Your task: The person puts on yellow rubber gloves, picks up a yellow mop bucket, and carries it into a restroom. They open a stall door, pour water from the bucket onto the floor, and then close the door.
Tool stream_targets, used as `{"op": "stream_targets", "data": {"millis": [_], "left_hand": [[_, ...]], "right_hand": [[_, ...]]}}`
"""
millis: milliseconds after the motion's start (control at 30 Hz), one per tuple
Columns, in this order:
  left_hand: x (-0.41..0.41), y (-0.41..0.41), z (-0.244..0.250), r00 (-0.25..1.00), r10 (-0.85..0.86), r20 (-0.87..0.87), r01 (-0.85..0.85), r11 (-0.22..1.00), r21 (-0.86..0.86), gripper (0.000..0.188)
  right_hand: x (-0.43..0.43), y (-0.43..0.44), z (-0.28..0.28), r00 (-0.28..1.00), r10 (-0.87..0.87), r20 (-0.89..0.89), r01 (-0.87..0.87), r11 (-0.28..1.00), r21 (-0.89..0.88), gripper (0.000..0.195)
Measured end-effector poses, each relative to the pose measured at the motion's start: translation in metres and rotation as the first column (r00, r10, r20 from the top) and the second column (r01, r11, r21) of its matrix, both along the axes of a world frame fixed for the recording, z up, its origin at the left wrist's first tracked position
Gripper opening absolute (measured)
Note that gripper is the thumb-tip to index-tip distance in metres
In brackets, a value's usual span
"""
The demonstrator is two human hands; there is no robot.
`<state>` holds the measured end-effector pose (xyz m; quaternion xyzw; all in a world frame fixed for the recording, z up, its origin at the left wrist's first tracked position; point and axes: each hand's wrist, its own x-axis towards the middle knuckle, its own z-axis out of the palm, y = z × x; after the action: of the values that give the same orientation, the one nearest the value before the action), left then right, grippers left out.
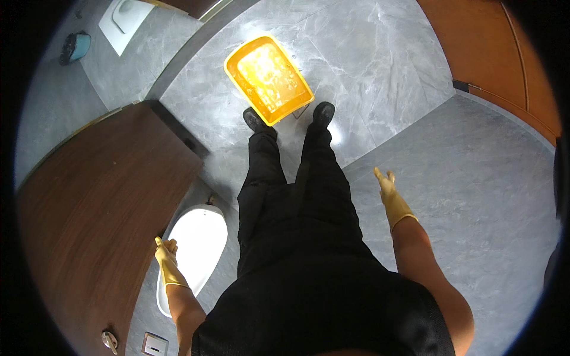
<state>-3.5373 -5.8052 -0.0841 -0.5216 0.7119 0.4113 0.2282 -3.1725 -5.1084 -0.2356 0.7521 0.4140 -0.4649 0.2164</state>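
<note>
Both my hands wear yellow rubber gloves. My left hand (pixel 166 254) hangs over the edge of a white wall urinal (pixel 198 244), beside a brown wooden door (pixel 102 218). It holds nothing, its thumb apart from the partly curled fingers. On the other side, my right hand (pixel 388 189) is in the air with fingers spread and nothing in it, before the grey tiled wall (pixel 467 200). A yellow plastic bucket (pixel 231 73) with liquid in it stands on the floor just ahead of my black shoes (pixel 323 115). Part of a thin metal handle shows at its near side.
Grey marbled tiles (pixel 356 58) cover the floor. At the upper left, past a raised sill, are a white squat toilet (pixel 116 33) and a blue waste bin (pixel 81 46) with a dark liner. Brown wooden panels (pixel 481 44) stand at the upper right. The door has a metal handle (pixel 109 340).
</note>
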Motion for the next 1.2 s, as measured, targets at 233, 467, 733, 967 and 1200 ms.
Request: {"op": "stream_targets", "data": {"millis": [233,467,733,967,1200], "left_hand": [[-0.026,0.105,0.02,0.88,-0.046,-0.473,0.09,0.993,0.071,0.036],[-0.038,0.06,0.028,0.762,0.002,-0.647,0.036,0.998,0.044,0.026],[-0.036,0.077,0.016,0.748,0.06,-0.661,-0.176,0.978,-0.11,0.028],[-0.043,0.039,-0.009,0.779,-0.002,-0.627,-0.248,0.917,-0.312,0.049],[-0.044,0.122,0.02,0.798,-0.129,-0.588,-0.096,0.937,-0.335,0.081]], "right_hand": [[-0.025,0.005,0.009,0.989,-0.068,-0.13,0.063,0.997,-0.04,0.099],[-0.128,0.031,0.023,0.923,0.126,-0.365,-0.16,0.985,-0.065,0.089],[-0.207,0.062,0.05,0.851,0.248,-0.464,-0.308,0.949,-0.058,0.077],[-0.198,0.07,0.018,0.865,0.178,-0.47,-0.206,0.979,-0.008,0.039],[-0.175,0.058,0.024,0.929,0.209,-0.306,-0.199,0.978,0.064,0.043]]}}
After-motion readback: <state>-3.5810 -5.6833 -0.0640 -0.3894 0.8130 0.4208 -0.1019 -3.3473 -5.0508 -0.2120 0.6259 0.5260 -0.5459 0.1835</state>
